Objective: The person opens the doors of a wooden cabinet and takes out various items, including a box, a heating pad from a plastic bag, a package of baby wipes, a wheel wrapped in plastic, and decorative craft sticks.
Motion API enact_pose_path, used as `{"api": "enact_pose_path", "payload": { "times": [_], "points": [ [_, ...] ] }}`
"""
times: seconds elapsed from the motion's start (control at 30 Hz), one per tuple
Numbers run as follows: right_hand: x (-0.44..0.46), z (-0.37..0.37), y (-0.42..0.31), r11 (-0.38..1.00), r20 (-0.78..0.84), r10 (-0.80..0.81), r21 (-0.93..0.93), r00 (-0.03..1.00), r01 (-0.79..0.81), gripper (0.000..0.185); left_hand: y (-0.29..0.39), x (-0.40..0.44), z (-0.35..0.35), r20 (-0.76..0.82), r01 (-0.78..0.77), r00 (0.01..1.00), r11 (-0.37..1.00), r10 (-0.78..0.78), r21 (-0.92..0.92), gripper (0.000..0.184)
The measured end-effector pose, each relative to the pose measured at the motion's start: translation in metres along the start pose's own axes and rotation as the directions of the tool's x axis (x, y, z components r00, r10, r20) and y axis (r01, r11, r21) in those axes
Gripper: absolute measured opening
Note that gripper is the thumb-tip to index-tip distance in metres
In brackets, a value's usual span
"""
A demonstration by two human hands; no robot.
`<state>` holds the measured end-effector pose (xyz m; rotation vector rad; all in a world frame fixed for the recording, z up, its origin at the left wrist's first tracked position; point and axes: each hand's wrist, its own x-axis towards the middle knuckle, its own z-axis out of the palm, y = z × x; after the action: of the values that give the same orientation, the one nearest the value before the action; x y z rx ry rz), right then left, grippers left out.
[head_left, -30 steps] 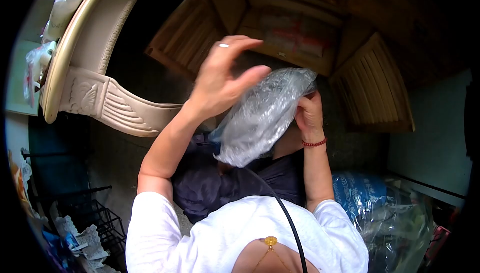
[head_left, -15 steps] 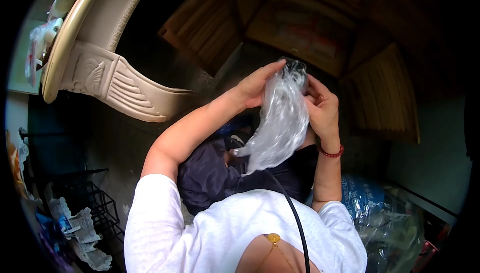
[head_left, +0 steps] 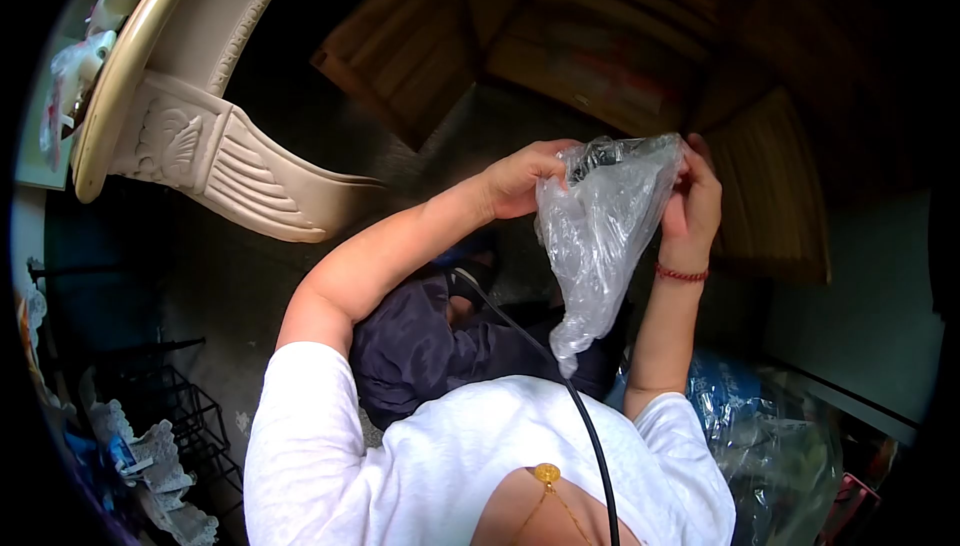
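A crinkled clear plastic bag (head_left: pixel 607 236) hangs between my two hands above my lap, its narrow end pointing down toward me. My left hand (head_left: pixel 522 180) pinches the upper left edge of the bag. On the other side, my right hand (head_left: pixel 695 201) grips the upper right corner, its fingertips partly behind the plastic. The top edge is stretched wide between them. Something dark shows through or behind the plastic near the left fingers; I cannot make out what it is.
A pale carved table leg (head_left: pixel 270 181) curves in at the left. Ahead stands a dark wooden piece of furniture (head_left: pixel 400 56). A black wire rack (head_left: pixel 190 406) is at lower left, and large plastic-wrapped goods (head_left: pixel 765 436) lie at lower right. A black cable (head_left: pixel 590 426) runs over my shirt.
My right hand has moved right and slightly up, away from my left hand. The bag's top, bunched before, is now spread wide, and its lower end has swung right.
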<state>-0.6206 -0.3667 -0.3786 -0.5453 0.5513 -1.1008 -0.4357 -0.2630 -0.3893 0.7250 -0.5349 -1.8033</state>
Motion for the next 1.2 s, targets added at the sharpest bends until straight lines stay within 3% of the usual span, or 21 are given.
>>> {"api": "enact_pose_path", "payload": {
  "times": [0.03,0.07,0.2,0.27,0.3,0.37,0.4,0.43,0.47,0.5,0.53,0.57,0.63,0.67,0.77,0.83,0.9,0.93,1.07,1.2],
  "points": [
    [0.009,-0.008,-0.001,0.954,0.045,0.199,0.220,0.979,-0.204,0.005,0.000,0.000,0.005,0.012,0.035,0.999,0.999,-0.035,-0.041,0.038],
    [0.020,-0.018,0.003,0.913,0.097,0.281,0.281,0.955,-0.297,0.005,0.000,0.001,0.007,0.016,0.038,0.999,0.998,-0.037,-0.042,0.038],
    [0.044,-0.045,0.016,0.899,0.020,0.307,0.323,0.951,-0.297,0.006,-0.006,0.011,-0.010,0.069,0.125,0.991,0.962,-0.112,-0.242,0.030],
    [0.044,-0.052,0.019,0.949,-0.103,0.299,0.137,0.949,-0.284,0.012,-0.009,0.017,-0.019,0.164,0.121,0.985,0.914,-0.061,-0.388,0.027],
    [0.043,-0.057,0.020,0.949,-0.105,0.299,0.136,0.948,-0.284,0.012,-0.013,0.019,-0.023,0.164,0.123,0.984,0.913,-0.062,-0.389,0.027],
    [0.025,-0.049,0.015,0.985,-0.258,0.073,-0.133,0.963,-0.110,0.020,-0.014,0.021,-0.021,0.021,0.015,1.000,0.917,-0.008,-0.398,0.028],
    [0.013,-0.043,0.007,0.963,-0.223,-0.095,-0.269,0.970,0.032,0.040,-0.013,0.022,-0.021,0.018,0.011,1.000,0.917,-0.004,-0.399,0.028],
    [0.001,-0.028,0.000,0.963,-0.220,-0.090,-0.269,0.971,0.029,0.040,-0.012,0.022,-0.020,-0.065,-0.015,0.998,0.923,-0.011,-0.385,0.028],
    [-0.013,-0.011,-0.005,0.839,0.060,-0.247,-0.486,0.967,0.244,0.052,-0.012,0.022,-0.021,-0.148,-0.037,0.989,0.928,-0.019,-0.370,0.028],
    [-0.024,0.002,-0.011,0.640,0.357,-0.316,-0.603,0.879,0.476,0.064,-0.014,0.023,-0.025,-0.154,-0.039,0.988,0.927,-0.021,-0.374,0.028],
    [-0.029,0.008,-0.016,0.399,0.505,-0.144,-0.757,0.851,0.517,0.085,-0.016,0.024,-0.027,-0.197,-0.028,0.979,0.931,-0.047,-0.365,0.028],
    [-0.035,0.027,-0.015,0.206,0.622,-0.156,-0.740,0.767,0.641,0.067,-0.017,0.025,-0.029,-0.237,-0.016,0.969,0.935,-0.074,-0.354,0.028],
    [-0.018,0.017,-0.002,0.275,0.570,-0.063,-0.780,0.820,0.563,0.034,-0.020,0.024,-0.023,-0.315,0.021,0.941,0.954,-0.120,-0.300,0.030],
    [-0.018,0.014,0.004,0.519,0.371,-0.119,-0.767,0.921,0.376,0.010,-0.018,0.023,-0.018,-0.394,0.057,0.906,0.968,-0.153,-0.244,0.032],
    [-0.005,0.023,-0.013,0.737,0.241,-0.252,-0.579,0.937,0.347,0.019,-0.019,0.019,-0.014,-0.382,0.095,0.914,0.988,-0.136,-0.125,0.034],
    [0.006,0.022,-0.014,0.797,0.216,-0.214,-0.525,0.953,0.298,0.023,-0.020,0.018,-0.015,-0.331,0.149,0.929,0.987,-0.162,-0.065,0.035],
    [0.013,0.034,-0.012,0.910,0.089,-0.173,-0.367,0.981,0.194,0.024,-0.021,0.017,-0.013,-0.281,0.194,0.941,0.981,-0.185,0.001,0.036],
    [0.015,0.036,-0.013,0.922,0.021,-0.095,-0.374,0.995,0.096,0.027,-0.019,0.013,-0.003,-0.270,0.220,0.939,0.975,-0.213,-0.003,0.037],
    [0.020,0.035,-0.021,0.972,0.021,0.078,-0.226,0.997,-0.072,0.027,-0.027,0.010,0.001,-0.167,0.280,0.943,0.958,-0.287,-0.067,0.040],
    [0.006,0.053,-0.040,0.975,0.199,0.181,-0.163,0.963,-0.149,0.029,-0.038,0.015,-0.008,-0.138,0.298,0.941,0.951,-0.307,-0.083,0.042]
  ]
}}
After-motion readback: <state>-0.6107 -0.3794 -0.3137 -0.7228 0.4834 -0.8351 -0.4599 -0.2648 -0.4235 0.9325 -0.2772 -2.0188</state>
